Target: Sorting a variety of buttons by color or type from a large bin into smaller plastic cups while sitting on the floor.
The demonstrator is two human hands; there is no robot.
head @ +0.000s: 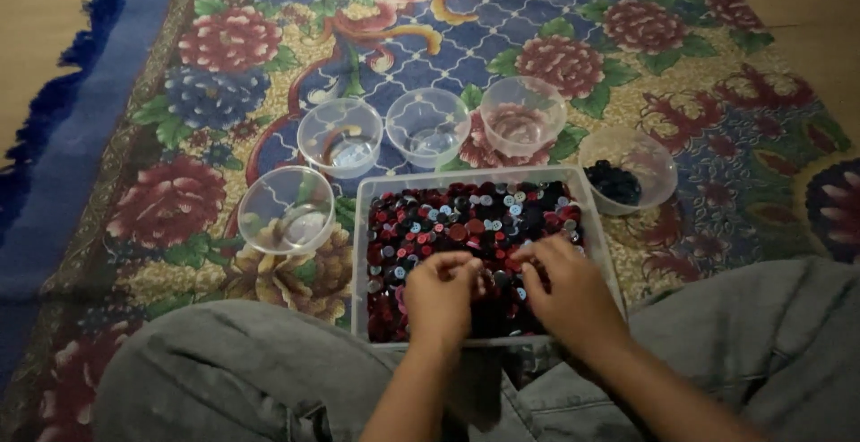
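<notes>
On the rug (134, 254), at the far left, a clear cup (286, 210) is seen standing empty, just beside the tray (363, 254); it could be tipped by a knee, since the grey-clad legs are drawn up close on both sides. Further right, three more clear cups (428, 127) are ranged behind the tray, and they look light enough to be knocked over by a careless reach. The tray is filled with buttons (448, 218), mostly red and dark with some pale blue. Over its near half the left hand (439, 297) is curled, its grip narrow on the pile; whether a button is pinched cannot be told. The right hand (569, 291) is laid beside it, fingers bent into the buttons, grip likewise unclear. Colours may be misjudged in such dim light, and buttons flicked over the low rim would be lost in the busy pattern. At far right a cup (627, 169) holding dark buttons stands near the right knee.
</notes>
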